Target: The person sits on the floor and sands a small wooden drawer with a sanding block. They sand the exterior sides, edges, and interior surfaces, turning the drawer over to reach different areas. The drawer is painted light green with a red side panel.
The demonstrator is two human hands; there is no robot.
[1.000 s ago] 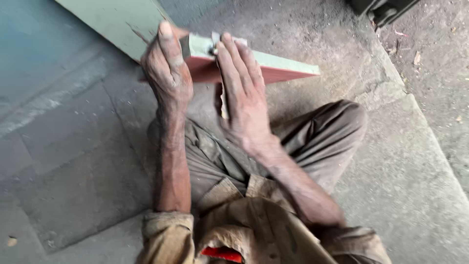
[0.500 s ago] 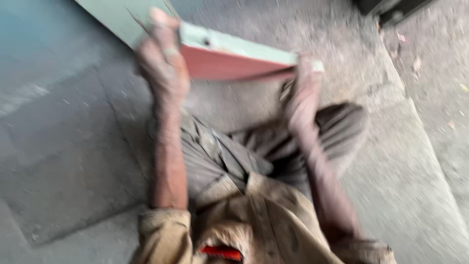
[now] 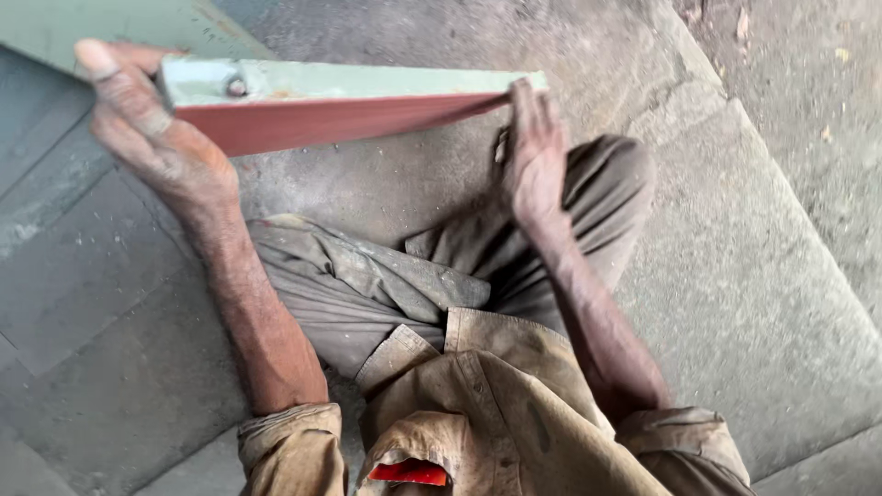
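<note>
A flat metal piece point(image 3: 367, 101), pale green on its edge and red on its underside, is held level above my lap. My left hand point(image 3: 152, 138) grips its left end, fingers wrapped over the top near a small screw or bolt point(image 3: 236, 87). My right hand point(image 3: 537, 156) holds the right end, fingers pressed up against the edge. I sit on the ground with my knees bent under the piece.
A larger pale green sheet point(image 3: 110, 28) lies on the floor at the upper left. Grey concrete floor slabs point(image 3: 101, 303) with seams surround me. A raised concrete kerb point(image 3: 772, 230) runs diagonally on the right.
My right hand slid from the middle of the piece out to its right end. The piece has turned to lie level and is closer to the camera.
</note>
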